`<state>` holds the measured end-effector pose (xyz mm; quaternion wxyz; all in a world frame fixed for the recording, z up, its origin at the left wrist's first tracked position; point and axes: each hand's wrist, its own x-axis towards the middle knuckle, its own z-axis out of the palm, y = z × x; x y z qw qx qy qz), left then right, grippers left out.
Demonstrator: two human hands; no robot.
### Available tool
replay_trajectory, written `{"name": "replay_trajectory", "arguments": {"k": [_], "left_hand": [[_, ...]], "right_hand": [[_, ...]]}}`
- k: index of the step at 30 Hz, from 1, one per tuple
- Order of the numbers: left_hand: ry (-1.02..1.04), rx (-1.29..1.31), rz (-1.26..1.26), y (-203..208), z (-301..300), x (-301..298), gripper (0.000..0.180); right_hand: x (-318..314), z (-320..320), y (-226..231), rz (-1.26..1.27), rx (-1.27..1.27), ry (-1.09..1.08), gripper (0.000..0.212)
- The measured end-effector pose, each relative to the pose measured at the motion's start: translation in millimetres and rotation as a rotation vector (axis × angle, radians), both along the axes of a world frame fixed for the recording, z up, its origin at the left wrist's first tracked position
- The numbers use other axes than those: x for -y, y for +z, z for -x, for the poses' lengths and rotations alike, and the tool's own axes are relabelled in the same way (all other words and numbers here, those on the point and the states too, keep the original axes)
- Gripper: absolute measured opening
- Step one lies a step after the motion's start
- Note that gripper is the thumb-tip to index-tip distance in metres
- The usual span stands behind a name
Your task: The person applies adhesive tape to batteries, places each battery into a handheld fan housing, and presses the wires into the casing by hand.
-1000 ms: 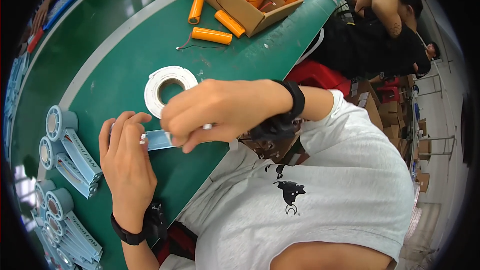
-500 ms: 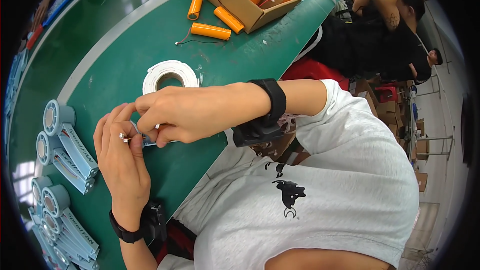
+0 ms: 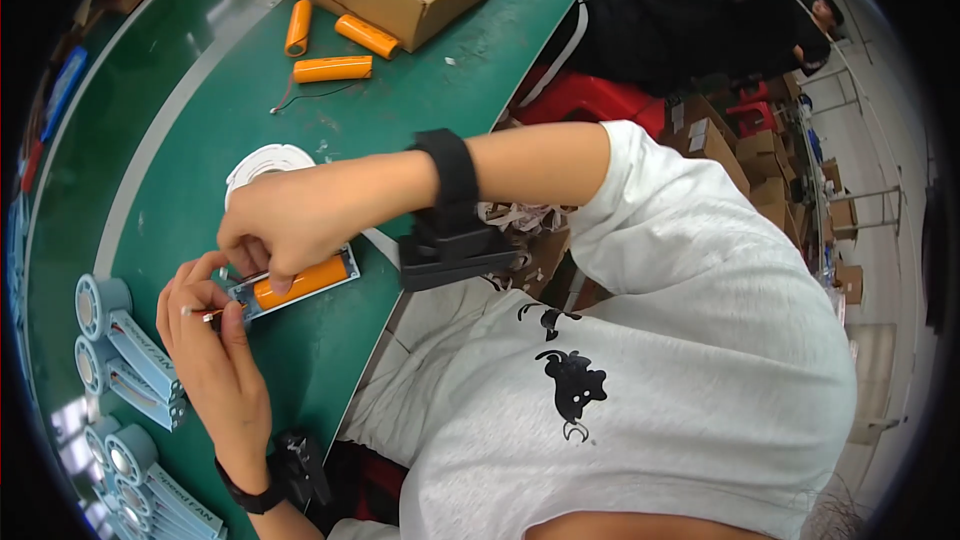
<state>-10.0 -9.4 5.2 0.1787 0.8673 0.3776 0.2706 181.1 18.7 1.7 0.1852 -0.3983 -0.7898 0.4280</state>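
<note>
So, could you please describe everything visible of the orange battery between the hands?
The battery is a glossy orange cylinder, apparently plastic-wrapped. It lies lengthwise in an open, pale blue case over the green table. A fingertip of the right hand appears to touch it, hiding part; the left hand holds the case's left end.

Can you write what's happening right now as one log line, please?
left hand: holds end of light-blue case | right hand: touches orange battery in case | nearby: white tape roll, cardboard box, blue fans
</note>
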Motion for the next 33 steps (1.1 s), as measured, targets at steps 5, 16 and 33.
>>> {"name": "replay_trajectory", "arguments": {"k": [5, 16, 33], "left_hand": [[0.02, -0.079, 0.3, 24, -3, -7, 0.025], [-0.203, -0.47, -0.254, 12, -9, -16, 0.043], [0.145, -0.6, -0.223, -9, 52, -332, 0.05]], "right_hand": [[-24, 13, -2, 0.088, 0.192, 0.057, 0.025], [-24, 7, 1, 0.03, 0.223, 0.13, 0.034], [-52, -122, -22, -0.21, 0.032, -0.419, 0.027]]}}
